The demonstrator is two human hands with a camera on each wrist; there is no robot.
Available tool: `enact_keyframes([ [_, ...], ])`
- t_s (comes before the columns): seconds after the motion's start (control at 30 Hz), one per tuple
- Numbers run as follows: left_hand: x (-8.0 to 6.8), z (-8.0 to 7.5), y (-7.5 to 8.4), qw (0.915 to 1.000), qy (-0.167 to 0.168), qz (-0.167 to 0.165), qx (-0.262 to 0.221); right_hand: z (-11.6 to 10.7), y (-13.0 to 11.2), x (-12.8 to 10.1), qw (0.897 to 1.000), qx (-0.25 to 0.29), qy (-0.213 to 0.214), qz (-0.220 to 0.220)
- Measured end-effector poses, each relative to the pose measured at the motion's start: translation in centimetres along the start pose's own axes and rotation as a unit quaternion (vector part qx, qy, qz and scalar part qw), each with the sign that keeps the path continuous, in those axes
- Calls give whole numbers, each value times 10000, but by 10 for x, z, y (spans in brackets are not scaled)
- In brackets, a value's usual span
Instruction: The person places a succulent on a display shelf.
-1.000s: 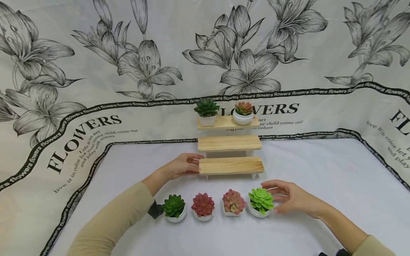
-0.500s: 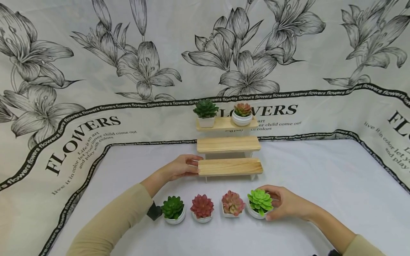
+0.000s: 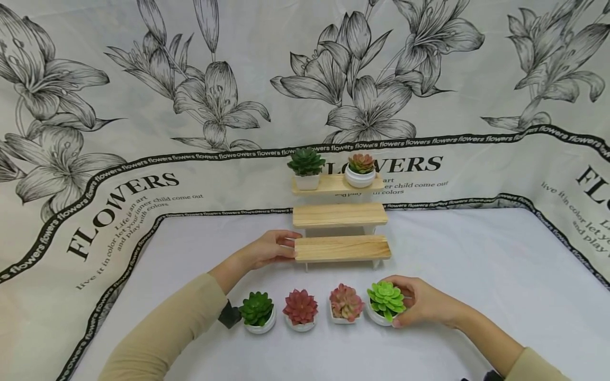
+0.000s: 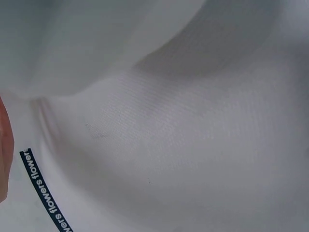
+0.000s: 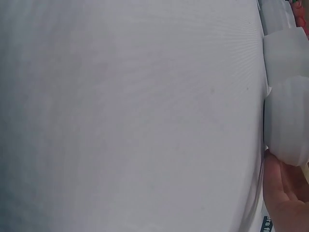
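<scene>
While the left hand rests its fingers on the wooden stand's lowest step, the right hand curls around the light-green succulent pot, rightmost in the worktop's front row. Looks light, smooth, probably breakable: best held low on the white pot, not the leaves. Open room lies rightward; the pink succulent crowds its left.

This looks like a staged display corner in a home or small craft studio, not a working room. A cream cloth printed with grey lilies and the word "FLOWERS" hangs as a backdrop and runs down over the tabletop, hiding walls and furniture. On it stands a small three-step stand of pale wood, with little artificial succulents in white pots lined up in front and on its top step.
</scene>
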State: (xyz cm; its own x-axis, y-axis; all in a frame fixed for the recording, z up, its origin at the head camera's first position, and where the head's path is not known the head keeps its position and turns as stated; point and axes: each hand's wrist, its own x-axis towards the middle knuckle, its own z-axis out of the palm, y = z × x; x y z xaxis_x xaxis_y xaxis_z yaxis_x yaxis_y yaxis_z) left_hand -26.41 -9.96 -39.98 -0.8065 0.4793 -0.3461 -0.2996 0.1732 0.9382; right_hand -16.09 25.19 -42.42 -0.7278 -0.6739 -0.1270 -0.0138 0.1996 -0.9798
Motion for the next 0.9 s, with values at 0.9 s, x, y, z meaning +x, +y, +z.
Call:
enact_keyframes([
  [0.9,1,2,2,9999,107,-76,26,-15,-29,9,9954,-723,526,350],
])
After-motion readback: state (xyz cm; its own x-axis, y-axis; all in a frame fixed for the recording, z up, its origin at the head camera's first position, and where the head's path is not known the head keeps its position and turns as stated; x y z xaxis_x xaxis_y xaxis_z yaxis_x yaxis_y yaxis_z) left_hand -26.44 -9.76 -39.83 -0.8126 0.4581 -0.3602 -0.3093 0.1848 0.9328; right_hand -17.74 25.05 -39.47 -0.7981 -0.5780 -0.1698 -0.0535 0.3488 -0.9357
